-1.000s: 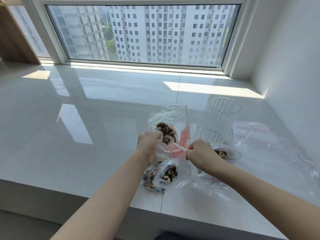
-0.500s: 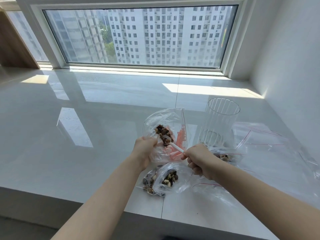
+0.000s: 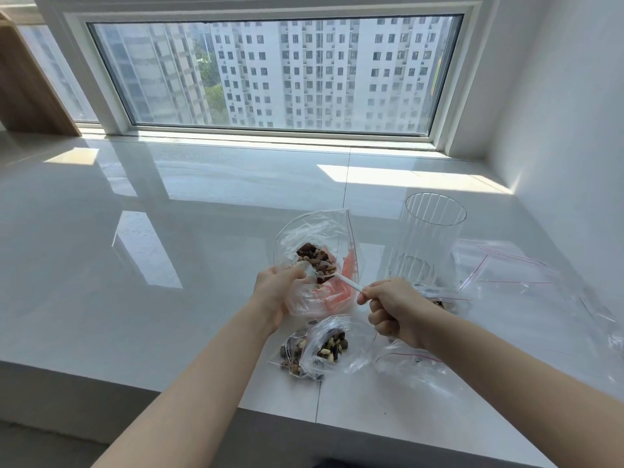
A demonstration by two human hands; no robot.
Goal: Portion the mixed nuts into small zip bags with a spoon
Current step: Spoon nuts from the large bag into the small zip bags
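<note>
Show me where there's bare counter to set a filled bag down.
Bare: the glossy white counter left of the left hand, back to the window. Crowded: right of the ribbed clear glass, empty zip bags; filled nut bags lie between the forearms.

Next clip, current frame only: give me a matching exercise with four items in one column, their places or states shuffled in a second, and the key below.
Items
1. white spoon
2. ribbed clear glass
3. large nut bag
4. small filled bag

States
A. stands upright, empty, right of the large bag
B. lies on the counter nearest the person
C. handle held by the right hand, bowl inside a bag
D. held open by the left hand

Pairs: 1-C, 2-A, 3-D, 4-B
</note>
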